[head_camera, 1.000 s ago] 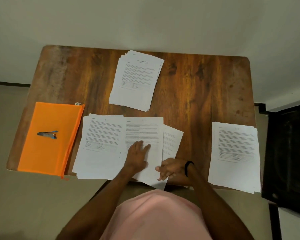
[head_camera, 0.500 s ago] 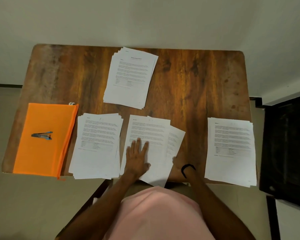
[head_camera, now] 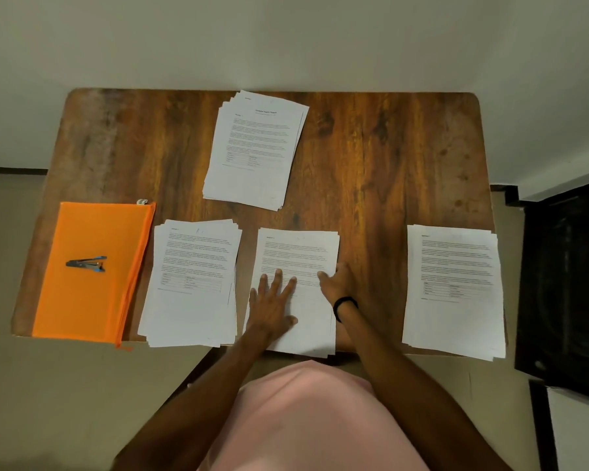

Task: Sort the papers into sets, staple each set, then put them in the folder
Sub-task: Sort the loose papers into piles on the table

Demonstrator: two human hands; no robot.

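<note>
Several stacks of printed white paper lie on the wooden table. The middle front stack is under both hands. My left hand lies flat on it with fingers spread. My right hand holds its right edge, fingers curled over the sheets. Another stack lies to its left, one at the right, and one at the back. An orange zip folder lies at the far left with a small blue stapler on top.
The table's front edge runs just under the paper stacks, several of which overhang it. A dark piece of furniture stands right of the table. A pale wall is behind the table.
The middle stack has been slid right, apart from the left stack, and squared up; the sheet that stuck out on its right is now aligned. My right hand rose from the table edge to the stack's right side.
</note>
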